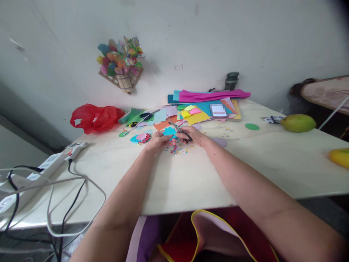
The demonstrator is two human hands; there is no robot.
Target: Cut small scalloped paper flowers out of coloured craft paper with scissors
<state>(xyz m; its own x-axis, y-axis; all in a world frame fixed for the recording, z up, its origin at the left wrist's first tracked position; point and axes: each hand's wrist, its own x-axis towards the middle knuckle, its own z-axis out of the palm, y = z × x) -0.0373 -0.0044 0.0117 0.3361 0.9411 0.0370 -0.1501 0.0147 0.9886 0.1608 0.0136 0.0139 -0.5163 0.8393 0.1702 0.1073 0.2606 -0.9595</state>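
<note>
A blue scalloped paper piece (169, 133) is held over the white table (174, 185) by my left hand (159, 141), fingers closed on its lower left edge. My right hand (194, 135) grips black-handled scissors (178, 128), whose blades point up and to the left beside the blue paper. Small colored paper scraps (177, 149) lie on the table just below both hands. Left of my left hand are cut paper flowers (140, 138) in blue, pink and red. A purple paper piece (219, 142) rests to the right of my right hand.
Colored paper sheets (201, 114) and other scissors (147, 115) lie at the back. A red plastic bag (95, 118) is at the back left, a power strip (46, 167) with cables at the left. Mangoes (298, 123) and a green paper oval (252, 126) are at the right.
</note>
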